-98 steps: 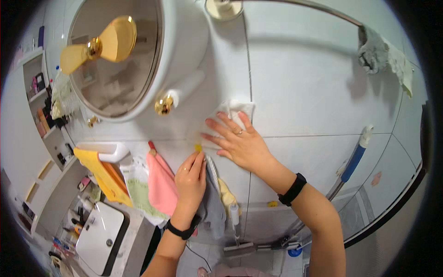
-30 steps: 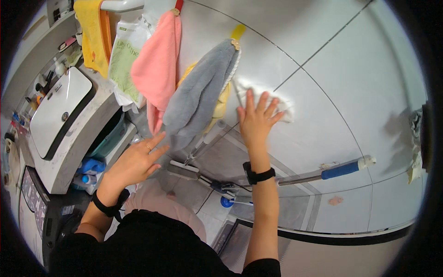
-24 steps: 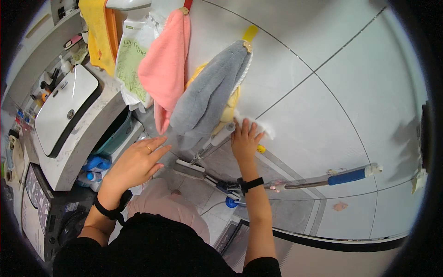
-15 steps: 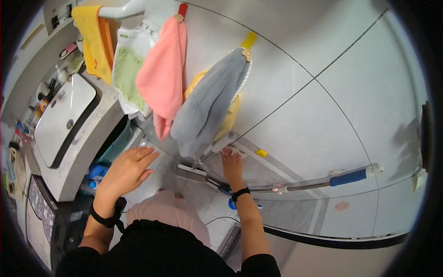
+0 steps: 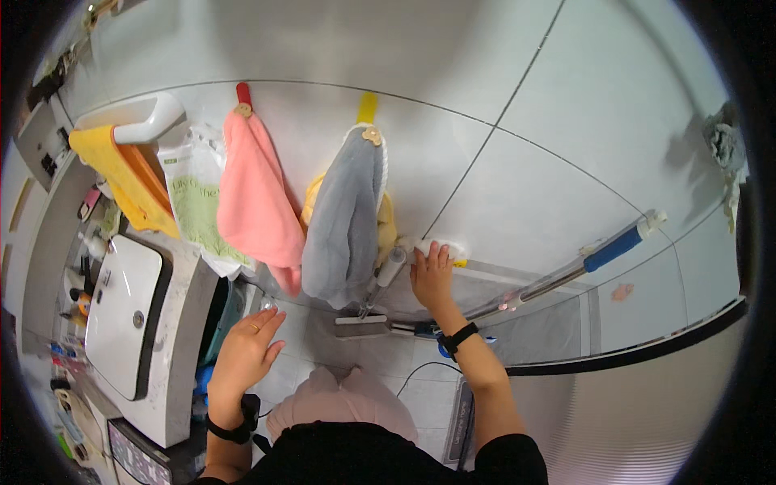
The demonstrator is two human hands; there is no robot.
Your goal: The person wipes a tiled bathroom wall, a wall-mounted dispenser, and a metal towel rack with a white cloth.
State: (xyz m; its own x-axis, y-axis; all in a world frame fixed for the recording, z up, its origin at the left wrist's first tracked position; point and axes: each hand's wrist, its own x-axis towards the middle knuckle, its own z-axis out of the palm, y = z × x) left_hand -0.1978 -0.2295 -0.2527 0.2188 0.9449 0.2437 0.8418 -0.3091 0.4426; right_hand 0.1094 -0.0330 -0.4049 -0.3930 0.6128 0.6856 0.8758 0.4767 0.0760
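My right hand [image 5: 432, 279] lies against the tiled wall with its fingers stretched over a white cloth [image 5: 454, 247], pressing it flat to the tile. Part of the cloth is covered by the fingers. Just below it shows the edge of a small yellow sticker [image 5: 461, 263]. My left hand [image 5: 252, 347] hangs in the air by the washstand, fingers stretched and holding nothing. Left of my right hand hang a grey towel [image 5: 343, 218] and a pink towel [image 5: 257, 198], each on a wall hook. A white-handled squeegee brush [image 5: 394, 265] leans beside the grey towel.
A long pole with a blue grip [image 5: 613, 249] leans along the wall at right. The washstand with its white basin [image 5: 121, 315] stands at left, below an orange towel [image 5: 121, 178] and a plastic bag [image 5: 194, 194]. A ribbed glass panel [image 5: 630, 404] is at lower right.
My right hand has slid up and right along the wall with the white cloth, toward the yellow sticker. My left hand stays raised and empty. The whole view has shifted.
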